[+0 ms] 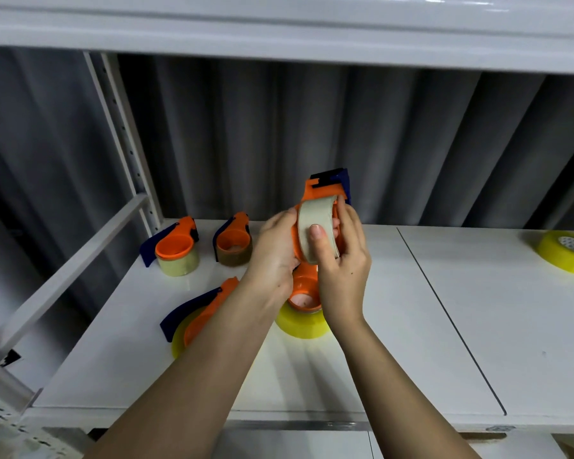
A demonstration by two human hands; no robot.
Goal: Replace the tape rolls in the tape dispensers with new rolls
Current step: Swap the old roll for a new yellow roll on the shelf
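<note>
I hold an orange and blue tape dispenser (pixel 328 188) upright above the white shelf (pixel 411 326). A pale, nearly used-up tape roll (pixel 317 215) sits on its orange hub. My left hand (pixel 274 250) grips the dispenser from the left side. My right hand (pixel 340 260) grips the roll, thumb pressed on its outer face and fingers behind it. Below my hands another orange dispenser (pixel 304 291) stands on a full yellow roll (pixel 300 324).
On the shelf's left stand a dispenser with a clear roll (pixel 176 250), one with a brown core (pixel 233 241), and one lying on a yellow roll (pixel 199 311). A loose yellow roll (pixel 565 251) lies far right. A shelf post (pixel 120 134) rises at left.
</note>
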